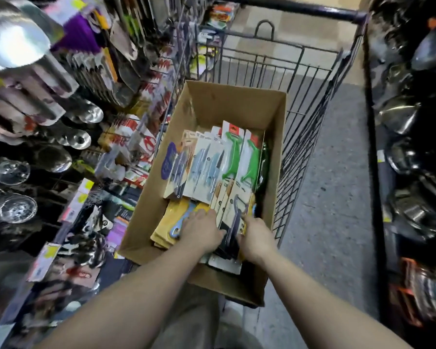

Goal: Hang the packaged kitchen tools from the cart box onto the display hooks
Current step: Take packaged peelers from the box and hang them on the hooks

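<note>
An open cardboard box [209, 102] sits in a wire cart and holds several carded kitchen tools. Green peelers [233, 157] and knife packs [204, 167] lie toward its far end, yellow cards with a blue tool [173, 222] at the near left. Both my hands reach into the near end. My left hand [202, 229] rests over the yellow cards, its fingers against the left edge of a stack of peeler packs [234, 210]. My right hand [256, 236] grips that stack's right edge. The fingertips of both hands are hidden among the packs.
The dark wire cart [310, 117] surrounds the box, its handle bar [300, 7] far ahead. Display hooks crowded with packaged utensils and steel strainers [91, 71] fill the left side. Dark pans and cookware [413, 122] line the right. Grey floor [337, 222] lies between cart and right shelf.
</note>
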### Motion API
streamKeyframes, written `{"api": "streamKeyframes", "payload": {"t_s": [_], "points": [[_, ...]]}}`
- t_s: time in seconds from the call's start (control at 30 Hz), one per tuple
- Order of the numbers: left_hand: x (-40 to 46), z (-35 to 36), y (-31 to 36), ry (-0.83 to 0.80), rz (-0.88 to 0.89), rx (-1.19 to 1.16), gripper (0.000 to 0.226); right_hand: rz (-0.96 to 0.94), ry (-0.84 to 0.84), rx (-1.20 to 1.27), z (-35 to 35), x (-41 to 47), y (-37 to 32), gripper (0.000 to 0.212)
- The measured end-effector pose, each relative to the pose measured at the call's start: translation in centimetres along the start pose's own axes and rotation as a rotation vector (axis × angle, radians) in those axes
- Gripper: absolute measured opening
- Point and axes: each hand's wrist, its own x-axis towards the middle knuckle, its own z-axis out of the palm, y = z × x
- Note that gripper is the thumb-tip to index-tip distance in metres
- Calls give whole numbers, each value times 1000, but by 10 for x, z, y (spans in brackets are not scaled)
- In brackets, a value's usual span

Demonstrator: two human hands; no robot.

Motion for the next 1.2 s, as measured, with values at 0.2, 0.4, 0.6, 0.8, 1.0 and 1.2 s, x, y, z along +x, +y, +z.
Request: {"api": "streamKeyframes", "payload": {"t_s": [0.2,0.4,0.6,0.8,1.0,1.2], "points": [[40,12,12,-22,28,-20,61,113,-45,87,6,16,-2,48],[58,8,10,-87,12,-93,38,245,-71,207,13,30,-2,46],[61,-10,-20,-239,-75,-384,23,354,-85,274,28,44,-4,47],[60,-17,-63,-268,-152,-611,35,388,-139,219,48,54,-14,50],[60,-25,-91,-268,-182,-800,11,370,-76,310,56,50,-25,52],[67,-30,-104,-285,-189,-841,16,418,19,553,60,62,-32,36]]}}
